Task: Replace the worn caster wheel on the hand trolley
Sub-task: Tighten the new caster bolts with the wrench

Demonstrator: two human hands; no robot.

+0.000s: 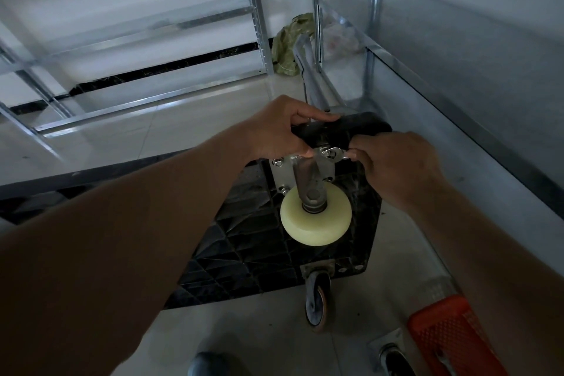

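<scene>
Bracing the upturned trolley deck with the left hand, whose fingers curl closed over its black edge, the person works a small wrench with the right hand, fingers pinched shut on its handle at a bolt in the corner of the mounting plate. The new cream caster wheel sits bolted-side down on the deck's ribbed underside, its fork rising from that plate. Slipping looks the likeliest trouble: the wrench head is small, the light is dim, and a loose bite could round the bolt or skin knuckles against the deck rim. Uneven tightening could also leave the plate skewed, so the wheel would sit crooked. An older dark caster remains at the near corner, and another loose caster lies on the floor beside an orange basket. Metal shelving close on the right crowds the wrench's swing.
</scene>
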